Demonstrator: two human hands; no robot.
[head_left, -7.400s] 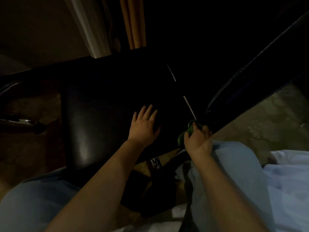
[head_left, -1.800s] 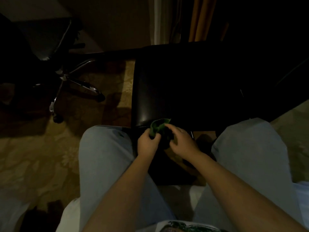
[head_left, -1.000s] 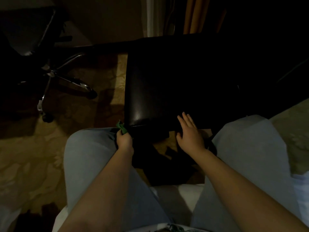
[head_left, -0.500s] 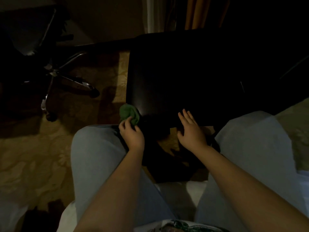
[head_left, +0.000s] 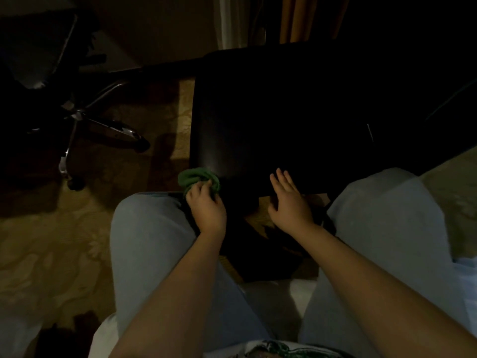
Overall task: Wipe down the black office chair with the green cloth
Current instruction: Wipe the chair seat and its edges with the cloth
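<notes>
Fingers of the left hand (head_left: 206, 210) are clamped on the bunched green cloth (head_left: 197, 178) at the near-left corner of the black office chair (head_left: 258, 120) seat, the right hand (head_left: 289, 202) splayed flat on its front edge, seemingly steadying it, so the next stroke should sweep along that edge.

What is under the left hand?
Under the left hand is the bunched green cloth, pressed at the near left corner of the black chair seat. The part of the cloth beneath the fingers is covered, as is the seat corner beneath it.
</notes>
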